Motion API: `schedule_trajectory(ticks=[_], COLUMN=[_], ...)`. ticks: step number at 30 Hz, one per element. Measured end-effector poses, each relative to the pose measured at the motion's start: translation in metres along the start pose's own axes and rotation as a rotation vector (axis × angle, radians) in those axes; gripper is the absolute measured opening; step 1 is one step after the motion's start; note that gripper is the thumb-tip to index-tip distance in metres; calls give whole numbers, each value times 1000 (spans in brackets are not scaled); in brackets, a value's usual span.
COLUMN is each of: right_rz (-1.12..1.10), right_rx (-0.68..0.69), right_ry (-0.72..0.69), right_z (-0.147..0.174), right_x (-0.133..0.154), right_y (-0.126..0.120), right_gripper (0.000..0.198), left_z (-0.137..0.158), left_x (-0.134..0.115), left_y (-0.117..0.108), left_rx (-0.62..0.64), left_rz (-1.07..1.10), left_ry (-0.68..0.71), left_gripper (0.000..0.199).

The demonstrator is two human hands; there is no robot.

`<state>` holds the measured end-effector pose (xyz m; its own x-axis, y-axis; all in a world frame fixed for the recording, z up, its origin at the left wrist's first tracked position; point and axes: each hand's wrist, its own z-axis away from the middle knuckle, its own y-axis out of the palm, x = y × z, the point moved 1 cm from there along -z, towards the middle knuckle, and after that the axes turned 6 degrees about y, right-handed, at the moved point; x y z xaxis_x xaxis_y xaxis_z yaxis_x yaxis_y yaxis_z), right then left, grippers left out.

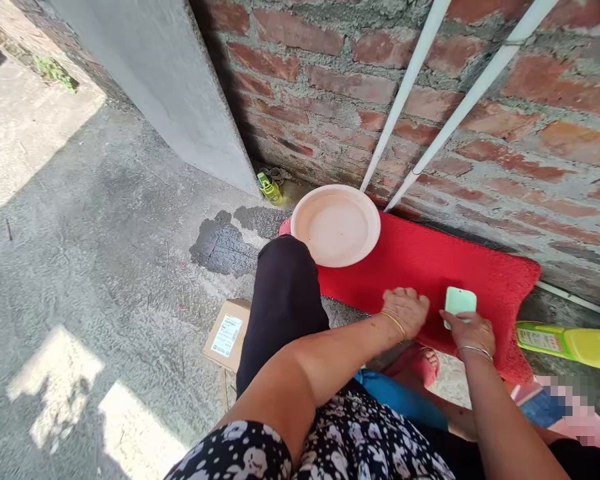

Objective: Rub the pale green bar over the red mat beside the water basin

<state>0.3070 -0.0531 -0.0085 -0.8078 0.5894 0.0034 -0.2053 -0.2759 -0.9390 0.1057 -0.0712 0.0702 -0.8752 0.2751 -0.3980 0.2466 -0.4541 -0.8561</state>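
The right hand (476, 335) grips the near end of a pale green case (461, 300), nearer the red mat's (430, 250) right edge — long axis pointing toward the far edge. The left hand (405, 312) lies farther off, palm hidden — grip undeterminable.

The case (461, 300) I hold is mint green, the cloth (420, 260) under it bright red, the basin (336, 259) pale pink. My shirt (360, 437) is black with white flowers, my trousers (287, 293) plain black, my bangles (396, 325) gold and silver. The large bottle (595, 348) is yellow, the pipes (407, 87) white.
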Motion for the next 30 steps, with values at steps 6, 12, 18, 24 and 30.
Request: schedule_trajectory(ticks=[6,12,18,24,30], right_rz=[-246,-232,-100,-88,-149], right_rx=[-47,4,69,94,76], right_ry=[171,-229,-458,-211,67], right_z=[-11,18,23,-20,-33], right_x=[-29,111,188,108,8], right_y=[-5,5,14,-4,-15], right_gripper=[41,40,32,39,40], left_z=[-4,-7,-17,-23,-25], left_x=[90,118,115,111,111], left_y=[32,42,40,38,42], left_rx=[-33,83,106,75,44], left_rz=[-153,-155,-181,-171,-257], left_ry=[-393,-479,-481,-507,-505], left_gripper=[67,103,107,102,101])
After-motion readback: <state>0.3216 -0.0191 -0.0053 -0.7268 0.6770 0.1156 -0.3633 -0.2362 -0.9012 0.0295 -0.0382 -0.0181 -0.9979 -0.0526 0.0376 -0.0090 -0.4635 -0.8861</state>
